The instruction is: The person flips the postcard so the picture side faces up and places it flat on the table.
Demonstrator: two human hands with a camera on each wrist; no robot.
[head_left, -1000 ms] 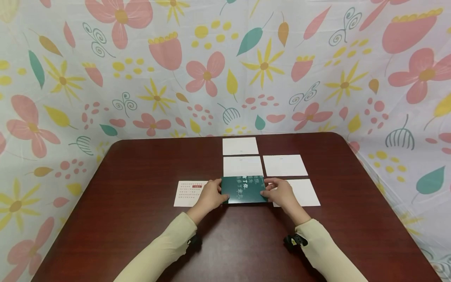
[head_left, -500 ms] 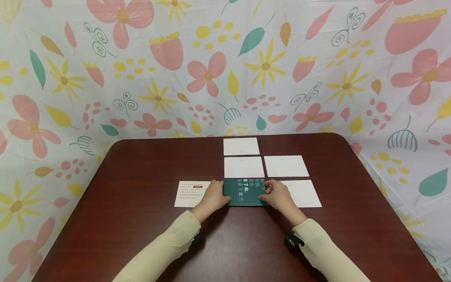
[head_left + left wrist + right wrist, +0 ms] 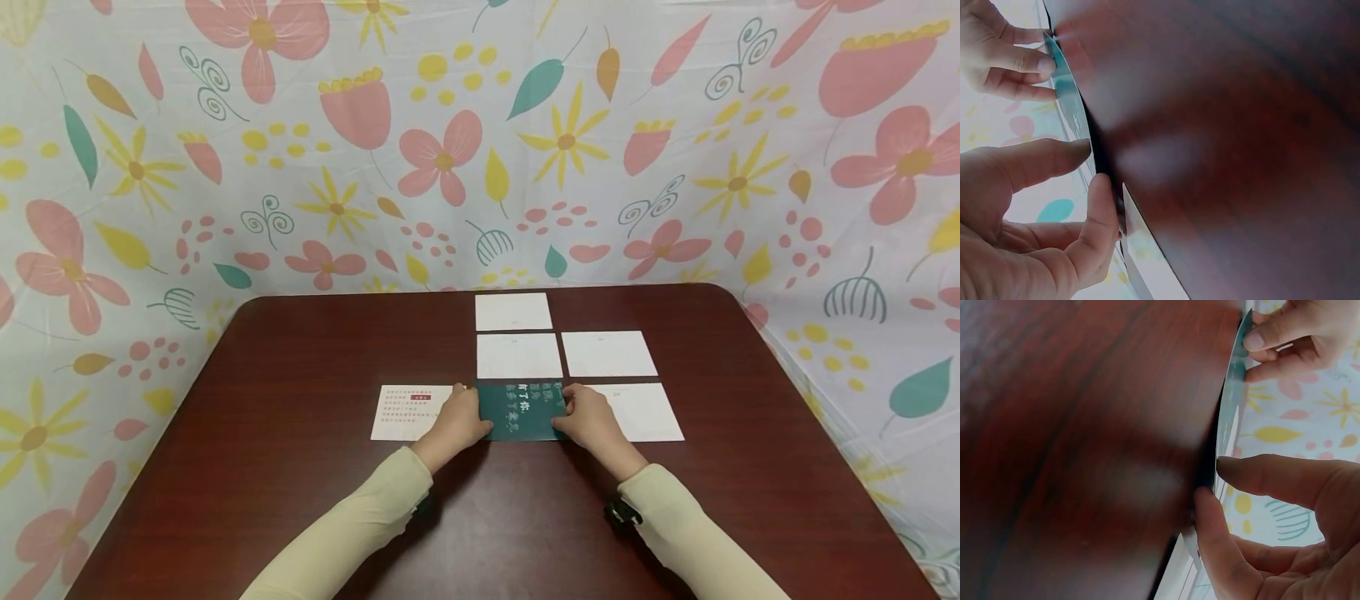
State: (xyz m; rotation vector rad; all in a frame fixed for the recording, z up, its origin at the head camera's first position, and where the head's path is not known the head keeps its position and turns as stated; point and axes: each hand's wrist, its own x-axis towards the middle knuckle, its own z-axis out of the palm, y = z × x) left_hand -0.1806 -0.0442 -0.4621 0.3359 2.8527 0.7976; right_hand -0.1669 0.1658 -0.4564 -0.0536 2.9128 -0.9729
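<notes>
The person's left hand (image 3: 453, 421) and right hand (image 3: 591, 418) are pinching a dark green card (image 3: 522, 411) at its two short ends, each with the thumb and the fingers. White Chinese characters are printed on the card. It is located in the middle of the nearest row, and in the wrist views it looks slightly bowed, with a dark shadow under its near edge; whether its middle touches the wooden table (image 3: 300, 350), one cannot tell.

Just beside the left hand lies a cream card (image 3: 401, 412) with lines of red print and a red block, partly covered by this hand. Near the right hand, and partly hidden by it, is a lower right white card (image 3: 648, 412). Behind it lies an upper right white card (image 3: 609, 354). Directly behind the green card is a middle white card (image 3: 519, 356), and farther still a far white card (image 3: 513, 312). A floral curtain (image 3: 480, 167) hangs behind the table.
</notes>
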